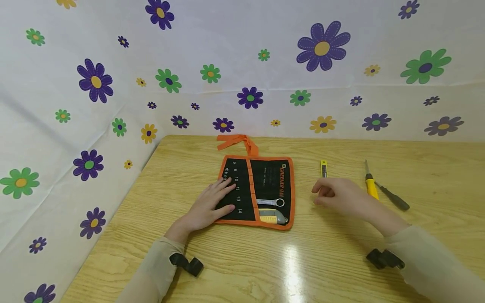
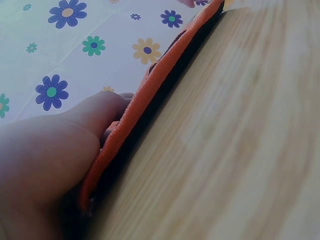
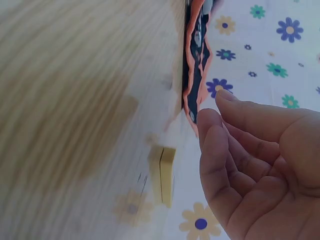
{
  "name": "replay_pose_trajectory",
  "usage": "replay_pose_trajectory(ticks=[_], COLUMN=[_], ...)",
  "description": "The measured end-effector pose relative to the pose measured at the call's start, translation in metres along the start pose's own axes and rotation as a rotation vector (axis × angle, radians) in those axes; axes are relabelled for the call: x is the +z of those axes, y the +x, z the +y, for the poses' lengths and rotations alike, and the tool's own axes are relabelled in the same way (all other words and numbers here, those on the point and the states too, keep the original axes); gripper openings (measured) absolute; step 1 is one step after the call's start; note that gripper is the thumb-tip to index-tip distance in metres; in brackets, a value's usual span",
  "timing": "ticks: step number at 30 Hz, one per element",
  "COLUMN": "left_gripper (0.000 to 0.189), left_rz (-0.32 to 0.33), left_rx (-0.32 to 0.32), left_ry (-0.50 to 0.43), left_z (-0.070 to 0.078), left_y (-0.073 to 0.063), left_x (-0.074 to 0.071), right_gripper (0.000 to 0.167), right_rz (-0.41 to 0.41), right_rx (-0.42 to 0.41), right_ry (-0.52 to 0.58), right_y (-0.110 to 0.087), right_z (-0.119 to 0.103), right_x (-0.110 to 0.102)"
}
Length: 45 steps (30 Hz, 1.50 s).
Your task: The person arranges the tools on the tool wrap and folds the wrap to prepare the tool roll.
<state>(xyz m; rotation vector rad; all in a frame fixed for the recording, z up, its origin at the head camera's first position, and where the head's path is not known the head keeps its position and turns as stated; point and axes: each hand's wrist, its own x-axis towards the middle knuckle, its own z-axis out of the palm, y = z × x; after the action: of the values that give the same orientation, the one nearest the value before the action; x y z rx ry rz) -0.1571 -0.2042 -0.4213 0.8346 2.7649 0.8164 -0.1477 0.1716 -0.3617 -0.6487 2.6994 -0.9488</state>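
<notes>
A black fabric tool pouch (image 1: 270,183) with orange trim lies flat on the table, its orange tie strings trailing at the back. My left hand (image 1: 212,200) rests on its left part with fingers spread, near the printed size numbers. In the pouch's right pockets sit a wrench (image 1: 270,202) with its ring end showing and a yellow and grey utility knife (image 1: 273,216). To the right of the pouch my right hand (image 1: 342,195) hovers above the table, fingers loosely bent and holding nothing. Just beyond its fingers lies a small yellow case (image 1: 323,168) with a dark label.
Beyond my right hand lie a yellow-handled screwdriver (image 1: 372,188) and a dark-handled screwdriver (image 1: 395,199), close together. The wooden table (image 1: 246,261) ends at the back against a white flower-print cloth (image 1: 227,42), which also borders its left side.
</notes>
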Motion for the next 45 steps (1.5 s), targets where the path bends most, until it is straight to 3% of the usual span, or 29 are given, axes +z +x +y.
replay_pose_trajectory(ticks=[18, 32, 39, 45], left_gripper=[0.061, 0.062, 0.062, 0.061], left_rz=[0.006, 0.006, 0.006, 0.004], left_rx=[0.003, 0.000, -0.003, 0.000], left_ry=[0.004, -0.001, 0.002, 0.007], left_z=[-0.005, -0.007, -0.006, -0.005], left_y=[0.000, 0.001, 0.001, 0.001], left_x=[0.002, 0.004, 0.003, 0.003], right_gripper=[0.019, 0.032, 0.034, 0.035], right_rz=[0.102, 0.173, 0.160, 0.128], right_rx=[0.047, 0.160, 0.220, 0.233], right_ry=[-0.101, -0.228, -0.258, -0.281], right_y=[-0.024, -0.056, -0.066, -0.070], right_z=[0.048, 0.087, 0.105, 0.106], right_x=[-0.033, -0.060, -0.066, -0.069])
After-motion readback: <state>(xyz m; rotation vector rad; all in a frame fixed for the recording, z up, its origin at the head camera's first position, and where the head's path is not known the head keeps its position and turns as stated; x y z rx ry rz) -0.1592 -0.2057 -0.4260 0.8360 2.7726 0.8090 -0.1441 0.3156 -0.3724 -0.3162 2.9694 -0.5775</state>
